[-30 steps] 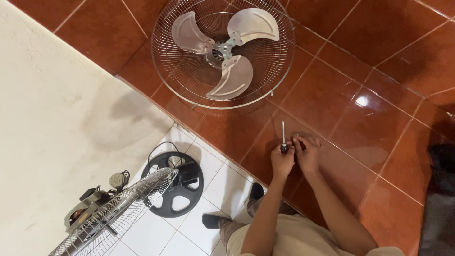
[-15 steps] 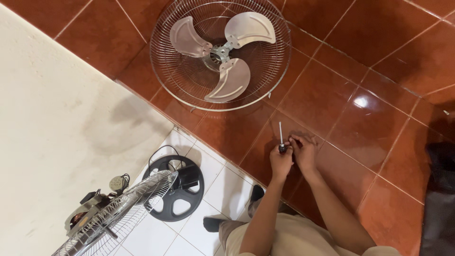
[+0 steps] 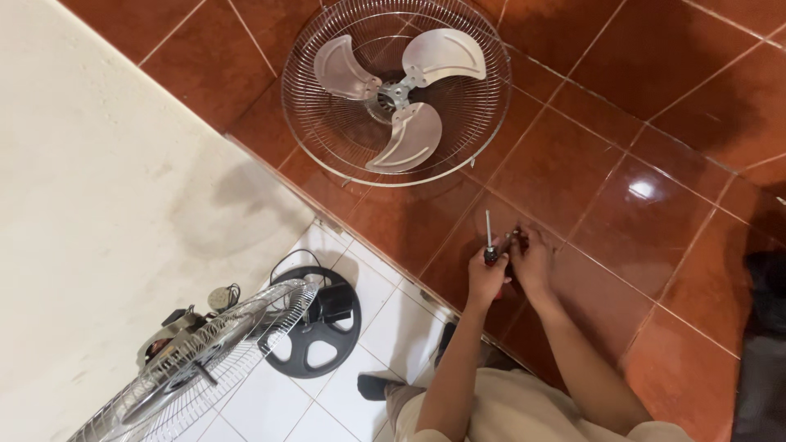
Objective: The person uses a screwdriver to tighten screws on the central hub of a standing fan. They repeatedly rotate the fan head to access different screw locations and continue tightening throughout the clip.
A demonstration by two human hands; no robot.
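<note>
My left hand grips a screwdriver by its dark handle, the metal shaft pointing up and away over the red floor tiles. My right hand is closed beside it on a small dark part, too small to identify. Both hands meet low over the red tiles, below a round wire fan guard lying flat with three silver blades inside it.
A standing fan's wire guard and motor sits at the lower left above its round black base on white tiles. A cream wall fills the left. A dark object lies at the right edge.
The view has shifted slightly; my hands stay together with the screwdriver upright, with only small movement of the fingers.
</note>
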